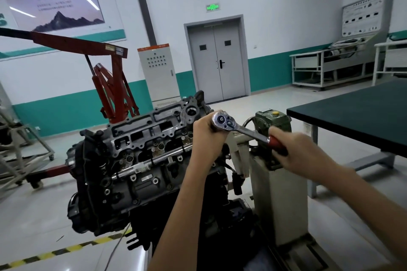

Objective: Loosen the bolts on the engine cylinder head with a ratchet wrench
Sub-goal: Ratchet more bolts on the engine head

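The engine's grey cylinder head [141, 136] sits tilted on a stand in the middle of the view, with several small bolts along its face. A chrome ratchet wrench [222, 121] stands over the head's right end. My left hand [207, 136] grips the wrench just under its round ratchet head, hiding the socket and the bolt below. My right hand [297, 152] holds the wrench's red handle [278, 143], which points to the right.
A beige engine stand column [277, 200] with a green gearbox [272, 122] stands right of the engine. A dark-topped table [356, 114] is at the right. A red engine hoist [110, 86] stands behind at left. Yellow-black floor tape [66, 248] runs below.
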